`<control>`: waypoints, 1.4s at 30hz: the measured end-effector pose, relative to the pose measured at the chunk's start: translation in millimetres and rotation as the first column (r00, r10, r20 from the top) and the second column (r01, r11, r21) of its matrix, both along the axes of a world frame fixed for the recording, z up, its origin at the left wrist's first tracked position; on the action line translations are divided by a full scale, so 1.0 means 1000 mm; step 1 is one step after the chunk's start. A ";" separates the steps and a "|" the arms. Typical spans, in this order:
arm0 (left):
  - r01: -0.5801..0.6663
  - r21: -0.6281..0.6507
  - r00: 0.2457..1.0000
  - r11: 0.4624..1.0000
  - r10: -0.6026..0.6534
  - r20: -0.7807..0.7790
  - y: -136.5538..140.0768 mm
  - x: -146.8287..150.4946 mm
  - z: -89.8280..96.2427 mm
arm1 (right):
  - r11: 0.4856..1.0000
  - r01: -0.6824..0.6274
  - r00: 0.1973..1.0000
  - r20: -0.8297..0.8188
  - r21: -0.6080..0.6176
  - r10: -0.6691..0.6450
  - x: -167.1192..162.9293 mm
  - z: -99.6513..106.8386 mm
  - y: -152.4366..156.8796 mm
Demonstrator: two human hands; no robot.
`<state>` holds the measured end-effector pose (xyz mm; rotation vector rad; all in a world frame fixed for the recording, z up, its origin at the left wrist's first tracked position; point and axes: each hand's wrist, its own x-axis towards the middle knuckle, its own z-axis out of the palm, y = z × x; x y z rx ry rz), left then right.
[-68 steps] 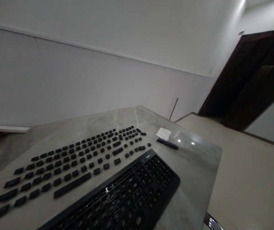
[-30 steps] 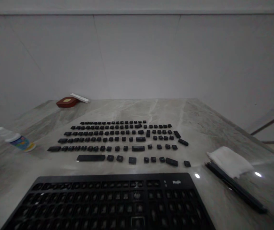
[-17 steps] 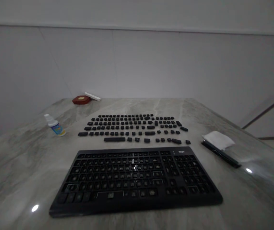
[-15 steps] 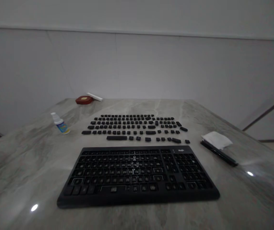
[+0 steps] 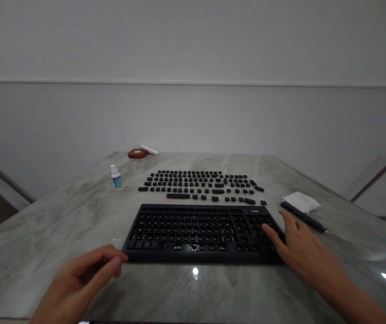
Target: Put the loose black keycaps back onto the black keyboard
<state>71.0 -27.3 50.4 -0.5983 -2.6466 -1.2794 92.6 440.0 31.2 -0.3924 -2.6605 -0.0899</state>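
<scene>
A black keyboard [image 5: 196, 257] lies on the marbled table, most of its keycaps off and the sockets bare; a few caps sit at its lower left. By its front left corner is my left hand [image 5: 81, 281], fingers loosely bent, thumb apart, nothing visible in it. A fingertip is at that corner; whether it presses on it I cannot tell. My right hand [image 5: 301, 247] reaches over the right edge, empty and open, thumb above the number pad and fingers stretched forward. Behind the keyboard, loose black keycaps [image 5: 218, 191] lie in rows, including a long space bar [image 5: 178, 196].
At the right lie a folded white cloth [image 5: 301, 200] and a long dark tool [image 5: 302, 216]. A small white bottle [image 5: 116, 179] with a blue and yellow label stands at the left. Toward the wall are a reddish-brown case [image 5: 137, 154] and a white stick-like piece [image 5: 150, 150].
Both my hands have come into view, one at each side of the keyboard. The view has shifted, so the keyboard appears smaller and the table's near edge shows at lower left.
</scene>
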 end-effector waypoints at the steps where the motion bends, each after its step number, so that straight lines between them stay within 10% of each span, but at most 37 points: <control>1: -0.057 0.003 0.996 0.998 0.057 -0.066 0.005 -0.017 0.006 | 1.000 0.001 1.000 -0.003 -0.025 -0.001 0.002 -0.003 0.002; 7: 0.067 -0.257 0.900 0.964 -0.170 -0.402 0.061 -0.113 0.034 | 0.886 -0.453 0.892 -0.067 -0.100 0.448 -0.027 0.029 -0.033; 12: 0.014 -0.206 0.822 0.978 -0.129 -0.554 0.095 -0.160 0.019 | 0.718 -0.689 0.716 0.061 -0.098 0.695 -0.104 0.054 -0.096; 17: -0.064 -0.120 0.777 0.991 -0.026 -0.628 0.072 -0.162 0.006 | 0.650 -0.755 0.637 0.141 -0.083 0.758 -0.163 0.044 -0.133; 42: 0.204 -0.217 0.756 0.955 -0.294 -0.585 0.074 -0.166 0.006 | 0.654 -0.742 0.642 0.123 -0.147 0.757 -0.168 0.046 -0.153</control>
